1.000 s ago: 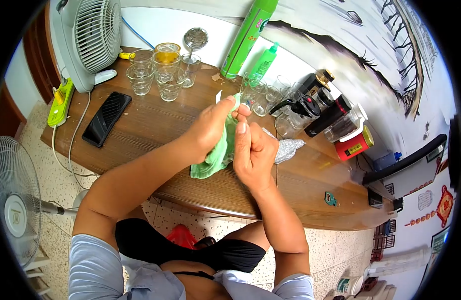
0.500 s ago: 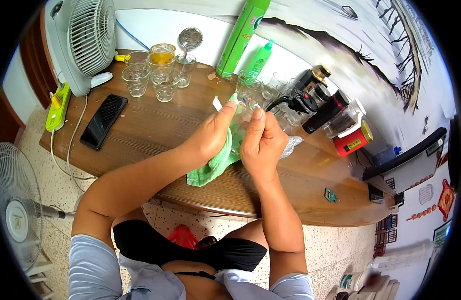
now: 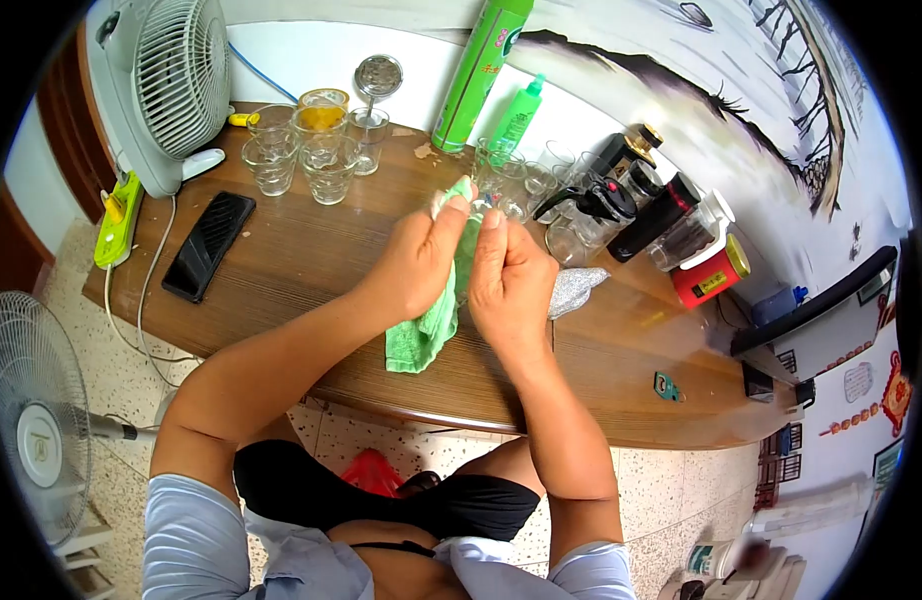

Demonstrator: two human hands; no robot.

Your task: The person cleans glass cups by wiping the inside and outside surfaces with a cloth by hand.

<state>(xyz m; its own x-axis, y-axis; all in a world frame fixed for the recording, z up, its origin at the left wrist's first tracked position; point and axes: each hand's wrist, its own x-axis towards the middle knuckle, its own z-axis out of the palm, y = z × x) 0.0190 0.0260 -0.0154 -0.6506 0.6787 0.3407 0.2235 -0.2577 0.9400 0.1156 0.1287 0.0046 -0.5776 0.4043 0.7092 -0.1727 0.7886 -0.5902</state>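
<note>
Above the front part of the wooden table, my left hand [image 3: 416, 262] is closed on a light green cloth [image 3: 424, 335]. A corner of the cloth sticks up past the thumb, and the rest hangs below the palm. Close beside it, my right hand [image 3: 511, 275] has its fingers curled and its thumb pointing up, against the cloth's right side. What its fingers enclose is hidden. Just beyond the hands stand several clear drinking glasses [image 3: 501, 178] and a glass pot with a black lid and handle [image 3: 593, 208]. A crumpled silvery-grey cloth [image 3: 578, 290] lies right of my right hand.
More glasses [image 3: 330, 170] and a roll of tape [image 3: 323, 110] stand at back left, near a phone [image 3: 209, 245] and a fan [image 3: 171, 95]. Green bottles [image 3: 516, 122], a dark flask [image 3: 653, 222] and a red tin [image 3: 711, 277] line the wall side.
Both hands have shifted slightly left and drawn closer together. The cloth's corner now rises above the left thumb, and the clear surface seen between the hands is mostly covered.
</note>
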